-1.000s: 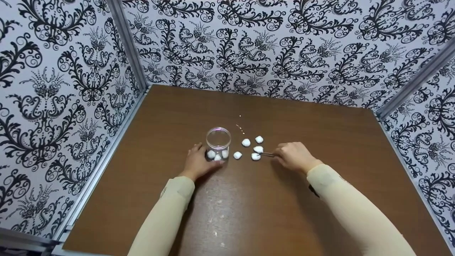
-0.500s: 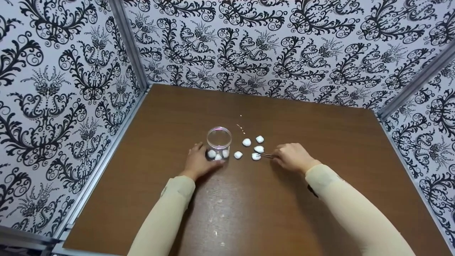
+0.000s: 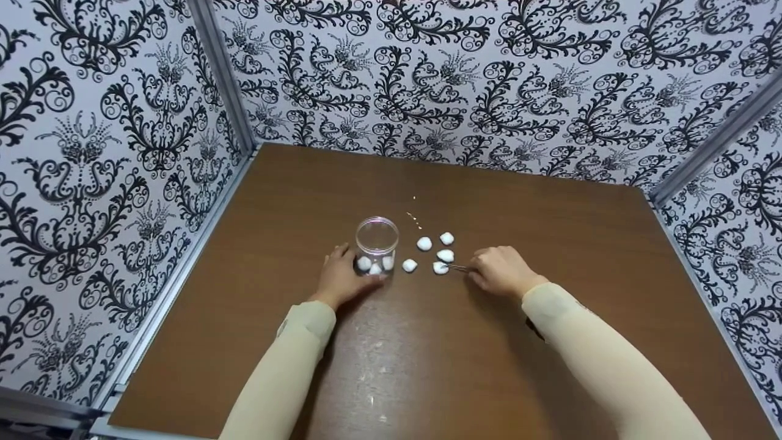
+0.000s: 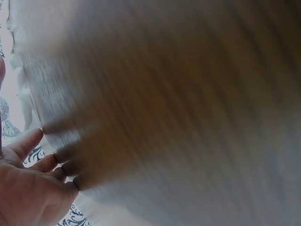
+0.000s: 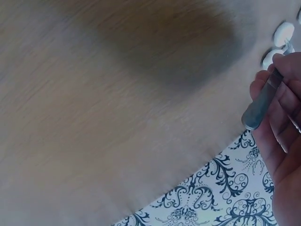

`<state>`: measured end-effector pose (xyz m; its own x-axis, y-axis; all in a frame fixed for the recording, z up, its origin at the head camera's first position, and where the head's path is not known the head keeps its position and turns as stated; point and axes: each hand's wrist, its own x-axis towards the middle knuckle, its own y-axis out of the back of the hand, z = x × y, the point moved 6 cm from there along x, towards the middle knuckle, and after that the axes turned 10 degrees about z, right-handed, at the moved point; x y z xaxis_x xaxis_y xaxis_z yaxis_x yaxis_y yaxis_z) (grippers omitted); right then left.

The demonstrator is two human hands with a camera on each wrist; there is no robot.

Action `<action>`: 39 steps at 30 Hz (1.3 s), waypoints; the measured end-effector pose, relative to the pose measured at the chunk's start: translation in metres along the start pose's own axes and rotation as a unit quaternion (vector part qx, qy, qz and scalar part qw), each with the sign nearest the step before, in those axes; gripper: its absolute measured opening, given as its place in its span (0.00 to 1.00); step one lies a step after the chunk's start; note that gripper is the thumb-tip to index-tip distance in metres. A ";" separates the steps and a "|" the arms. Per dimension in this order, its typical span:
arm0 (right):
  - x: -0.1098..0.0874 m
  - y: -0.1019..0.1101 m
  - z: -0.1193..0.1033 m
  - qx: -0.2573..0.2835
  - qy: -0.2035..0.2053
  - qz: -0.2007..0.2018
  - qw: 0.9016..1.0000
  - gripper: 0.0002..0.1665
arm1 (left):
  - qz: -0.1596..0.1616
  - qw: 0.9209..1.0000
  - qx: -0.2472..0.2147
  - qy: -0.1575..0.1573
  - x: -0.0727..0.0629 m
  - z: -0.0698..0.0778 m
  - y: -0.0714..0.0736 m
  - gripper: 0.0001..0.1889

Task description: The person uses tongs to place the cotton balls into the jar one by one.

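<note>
In the head view my left hand [image 3: 343,276] holds a clear plastic jar [image 3: 377,236] low down, thumb in front and fingers at its left side. White cotton balls [image 3: 375,268] lie inside the jar. My right hand [image 3: 502,270] pinches metal tweezers [image 3: 459,267], whose tips are at a loose cotton ball [image 3: 440,268]; whether they squeeze it I cannot tell. In the right wrist view the tweezers' rounded end [image 5: 256,113] sticks out from the fingers. The left wrist view shows part of the left hand [image 4: 33,188] by the table.
Other loose cotton balls [image 3: 409,265] lie between the jar and the right hand, another cotton ball [image 3: 445,256] just behind the tweezers' tips. Small pale specks [image 3: 415,219] mark the brown table [image 3: 391,366] behind them. Patterned walls [image 3: 440,79] stand at the back and sides.
Almost nothing differs. The right hand shifts very slightly, while the tweezers' tips stay at the same cotton ball. The left hand and the jar keep their place.
</note>
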<state>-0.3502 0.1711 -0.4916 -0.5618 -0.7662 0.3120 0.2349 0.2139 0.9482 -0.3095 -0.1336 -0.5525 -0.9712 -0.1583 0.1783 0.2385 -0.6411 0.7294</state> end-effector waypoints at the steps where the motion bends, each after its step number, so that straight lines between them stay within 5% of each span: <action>1: 0.000 0.000 0.000 -0.003 0.002 0.002 1.000 0.06 | 0.001 1.000 0.000 0.000 0.000 0.000 0.000 0.48; 30: 0.005 0.001 -0.003 0.037 0.001 0.001 0.999 0.03 | 0.009 1.000 0.010 -0.013 0.000 -0.001 -0.001 0.46; 39: 0.008 -0.001 -0.002 0.009 -0.007 0.005 1.000 0.03 | 0.012 1.000 0.007 -0.014 0.000 0.002 0.002 0.44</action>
<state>-0.3535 0.1640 -0.4906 -0.5708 -0.7552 0.3222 0.2269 0.2320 0.9459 -0.3089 -0.1335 -0.5493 -0.9648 -0.1530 0.2138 0.2620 -0.6264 0.7342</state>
